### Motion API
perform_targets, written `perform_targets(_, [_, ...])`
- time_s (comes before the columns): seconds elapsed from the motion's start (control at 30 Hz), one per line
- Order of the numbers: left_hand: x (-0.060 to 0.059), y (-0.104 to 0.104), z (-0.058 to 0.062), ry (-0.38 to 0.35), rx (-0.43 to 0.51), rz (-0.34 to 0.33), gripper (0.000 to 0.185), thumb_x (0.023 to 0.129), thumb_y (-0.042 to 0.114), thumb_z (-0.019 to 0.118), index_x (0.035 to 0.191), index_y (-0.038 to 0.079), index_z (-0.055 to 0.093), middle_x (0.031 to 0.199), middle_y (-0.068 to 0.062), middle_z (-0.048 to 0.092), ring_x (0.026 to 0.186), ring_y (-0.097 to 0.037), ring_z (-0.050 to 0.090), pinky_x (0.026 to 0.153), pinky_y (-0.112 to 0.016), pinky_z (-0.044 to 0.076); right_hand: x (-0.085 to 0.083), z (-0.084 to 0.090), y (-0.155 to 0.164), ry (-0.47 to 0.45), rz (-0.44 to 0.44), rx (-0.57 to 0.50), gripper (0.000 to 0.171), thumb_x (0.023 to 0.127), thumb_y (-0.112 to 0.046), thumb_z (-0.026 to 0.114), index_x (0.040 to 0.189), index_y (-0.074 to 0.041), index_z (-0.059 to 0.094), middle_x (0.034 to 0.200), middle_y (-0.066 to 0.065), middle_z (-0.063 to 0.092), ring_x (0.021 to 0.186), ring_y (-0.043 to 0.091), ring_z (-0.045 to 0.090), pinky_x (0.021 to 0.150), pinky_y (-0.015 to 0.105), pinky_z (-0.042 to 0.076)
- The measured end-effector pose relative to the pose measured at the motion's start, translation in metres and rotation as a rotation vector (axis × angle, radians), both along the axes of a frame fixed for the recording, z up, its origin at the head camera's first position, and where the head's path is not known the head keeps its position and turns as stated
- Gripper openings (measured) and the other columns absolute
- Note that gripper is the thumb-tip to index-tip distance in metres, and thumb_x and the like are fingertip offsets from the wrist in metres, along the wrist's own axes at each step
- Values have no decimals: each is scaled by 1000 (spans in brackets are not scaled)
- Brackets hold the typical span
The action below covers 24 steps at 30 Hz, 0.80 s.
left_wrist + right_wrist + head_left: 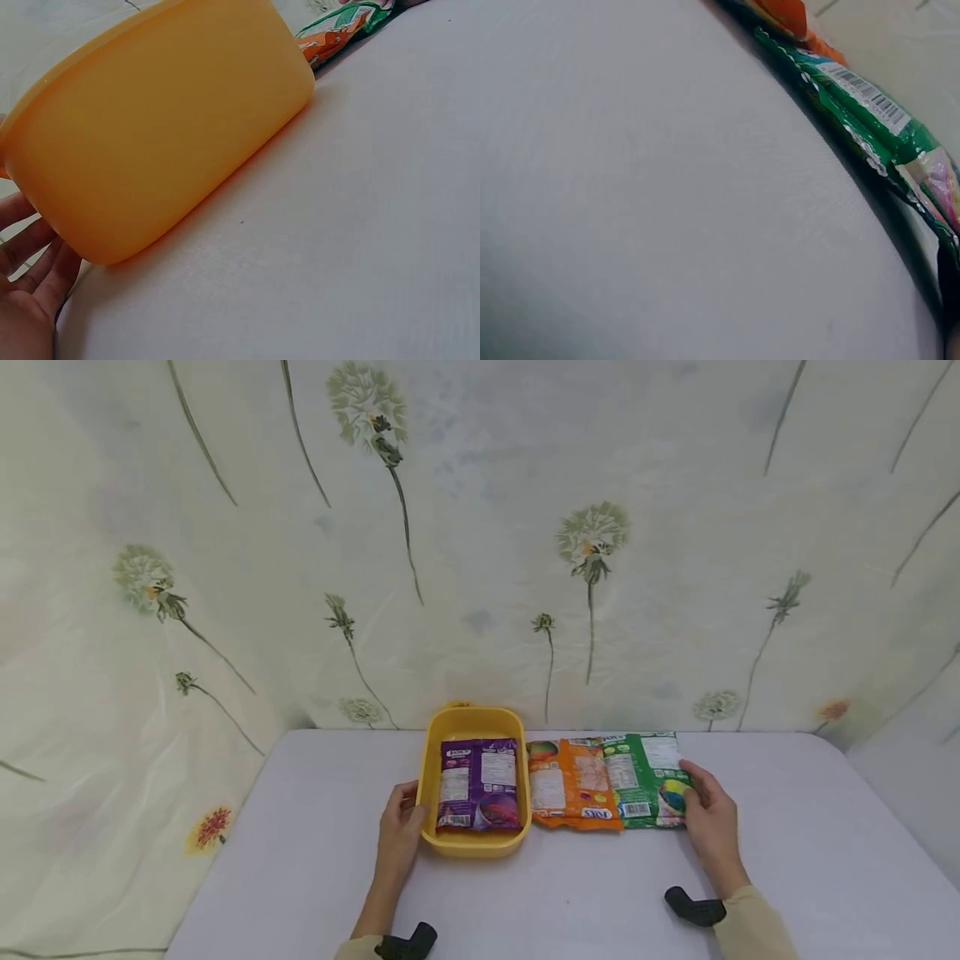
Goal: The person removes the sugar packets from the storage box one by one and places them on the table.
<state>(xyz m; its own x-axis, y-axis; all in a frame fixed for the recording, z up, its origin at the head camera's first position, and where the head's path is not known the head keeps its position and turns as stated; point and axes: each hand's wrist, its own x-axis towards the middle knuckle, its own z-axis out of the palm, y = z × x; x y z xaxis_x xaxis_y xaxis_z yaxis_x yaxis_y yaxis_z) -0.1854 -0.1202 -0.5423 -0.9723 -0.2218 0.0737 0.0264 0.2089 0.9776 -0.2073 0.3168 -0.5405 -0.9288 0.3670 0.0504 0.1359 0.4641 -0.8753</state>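
Green snack packet (648, 777) lies flat on the counter (585, 893), overlapping the orange packet (573, 783) next to the yellow tub (474, 720) that's already got the purple packet (478, 783) in it. My right hand (708, 818) has its fingers curled over the green one's right edge, so I reckon a firm pinch and a straight lift keeps the orange one from dragging along. Left hand (399, 831) rests loose and open against the tub's side, handy for steadying it.

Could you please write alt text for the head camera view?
A person's left hand touches a yellow plastic tub holding a purple snack packet, while the right hand touches a green snack packet beside an orange one on a white table.
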Motion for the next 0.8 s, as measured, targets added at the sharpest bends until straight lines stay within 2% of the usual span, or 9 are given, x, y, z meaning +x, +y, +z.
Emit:
perform_targets(0.13, [-1,0,-1,-6,-3,6,32,88,18,58,121,18,57,118,-5,60,107,-19,58,96,-33,49,1,0,1,8,-54,-10,46,99,-13,34,143,-24,41,149,4,41,136,20,39,95,10,38])
perform_targets(0.2, [-1,1,-1,-9,-7,10,32,88,18,58,120,19,57,117,-3,60,106,-18,58,96,-33,49,1,1,3,3,-65,-13,46,99,-12,33,143,-23,41,149,4,40,138,20,37,104,23,39])
perform_targets(0.3, [-1,-1,0,-9,-3,4,33,88,17,58,121,17,56,118,-5,60,107,-19,58,96,-35,49,0,1,4,10,-55,34,46,98,-10,33,141,-20,43,147,7,43,127,15,46,97,22,43])
perform_targets(0.37, [-2,1,0,-12,-2,3,33,88,17,58,121,17,57,118,-5,60,107,-19,59,97,-36,49,0,0,4,28,-48,77,45,97,-8,33,139,-16,47,141,12,49,109,12,52,80,14,44])
perform_targets(0.43, [-1,1,1,-11,-2,4,33,87,16,58,121,16,57,118,-6,60,107,-19,59,96,-36,49,-1,1,3,47,-47,118,44,96,-6,34,136,-14,50,135,15,53,94,10,48,64,10,36])
perform_targets(0.5, [-1,1,2,-7,-13,10,33,87,17,58,120,17,57,118,-4,61,107,-19,59,96,-37,49,-1,1,1,49,-53,140,44,95,-5,35,135,-12,51,126,18,56,88,12,46,60,12,34])
perform_targets(0.63, [0,1,3,-9,-10,16,33,88,18,58,121,17,57,117,-5,61,106,-20,59,96,-40,49,-2,4,-3,6,-18,179,46,94,-2,33,137,-8,46,132,22,52,102,24,50,71,20,38])
perform_targets(0.73, [1,1,3,-14,-2,15,33,88,18,57,121,16,56,117,-5,60,107,-20,58,97,-40,48,-1,7,-3,-30,29,172,48,94,-2,30,141,-5,40,143,25,41,124,34,45,91,37,44])
perform_targets(0.8, [2,2,3,-22,-3,8,34,88,18,57,122,16,56,118,-5,60,108,-20,58,98,-40,48,1,7,-3,-41,36,163,48,95,-2,30,142,-3,38,146,25,37,132,38,39,101,50,39])
